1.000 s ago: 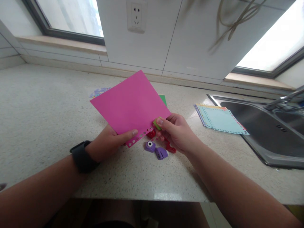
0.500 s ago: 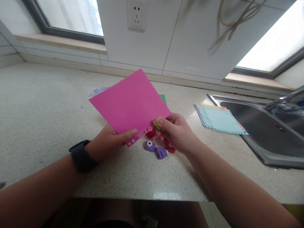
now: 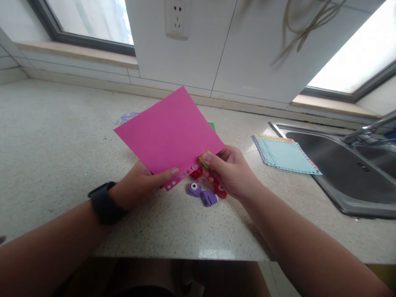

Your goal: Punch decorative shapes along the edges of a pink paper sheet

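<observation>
A sheet of pink paper [image 3: 170, 136] is held tilted above the counter, with a row of small cut-out shapes along its near edge. My left hand [image 3: 148, 179] grips its lower left side, thumb on top and fingers hidden beneath. At the right end of that row, my right hand [image 3: 227, 169] is closed around a small green craft punch [image 3: 204, 159], its thumb pressing on top; the punch sits at the paper's edge. Below lie a purple punch with a star mark [image 3: 194, 189], another purple punch [image 3: 209, 198] and red punches [image 3: 220, 190], partly covered by the hand and paper.
Light blue sheets with punched borders [image 3: 291, 154] lie in a stack at the right, overlapping the rim of the steel sink [image 3: 343, 202]. Behind the pink paper are a pile of small paper bits [image 3: 126, 118] and a green corner [image 3: 212, 126]. A tiled wall rises behind the counter.
Both hands, the pink paper and the green punch stay almost where they were, with only a slight shift. My right thumb still rests on the punch.
</observation>
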`<state>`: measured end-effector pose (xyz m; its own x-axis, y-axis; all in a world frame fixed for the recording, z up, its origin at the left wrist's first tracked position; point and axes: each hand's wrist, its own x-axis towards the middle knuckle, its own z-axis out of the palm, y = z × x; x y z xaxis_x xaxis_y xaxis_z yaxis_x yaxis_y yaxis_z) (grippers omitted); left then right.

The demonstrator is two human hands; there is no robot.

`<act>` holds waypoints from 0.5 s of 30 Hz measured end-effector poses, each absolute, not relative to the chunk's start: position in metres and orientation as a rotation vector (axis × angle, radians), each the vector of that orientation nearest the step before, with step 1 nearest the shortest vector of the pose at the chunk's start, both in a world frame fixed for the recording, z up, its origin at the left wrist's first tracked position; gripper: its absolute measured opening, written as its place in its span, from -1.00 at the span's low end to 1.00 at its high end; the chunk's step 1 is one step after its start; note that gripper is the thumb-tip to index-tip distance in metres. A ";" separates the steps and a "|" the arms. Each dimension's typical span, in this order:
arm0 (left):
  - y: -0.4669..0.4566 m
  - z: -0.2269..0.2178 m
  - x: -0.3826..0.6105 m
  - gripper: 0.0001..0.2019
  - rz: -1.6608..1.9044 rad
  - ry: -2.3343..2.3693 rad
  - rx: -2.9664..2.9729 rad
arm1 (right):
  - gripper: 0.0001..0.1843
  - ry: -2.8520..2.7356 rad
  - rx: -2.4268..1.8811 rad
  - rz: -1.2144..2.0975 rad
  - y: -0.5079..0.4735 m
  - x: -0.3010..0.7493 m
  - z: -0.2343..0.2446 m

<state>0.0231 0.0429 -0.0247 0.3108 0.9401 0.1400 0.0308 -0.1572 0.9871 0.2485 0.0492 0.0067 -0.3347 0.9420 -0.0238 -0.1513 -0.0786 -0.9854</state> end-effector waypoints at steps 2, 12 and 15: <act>0.043 -0.024 0.023 -0.62 1.051 0.946 1.496 | -0.67 -1.298 -0.943 1.566 0.049 0.249 0.007; 0.042 -0.027 0.021 -0.71 1.060 1.024 1.461 | -0.71 -1.239 -0.925 1.522 0.057 0.260 0.009; 0.042 -0.029 0.021 -0.75 1.065 1.026 1.424 | -0.71 -1.290 -0.951 1.387 0.060 0.271 0.012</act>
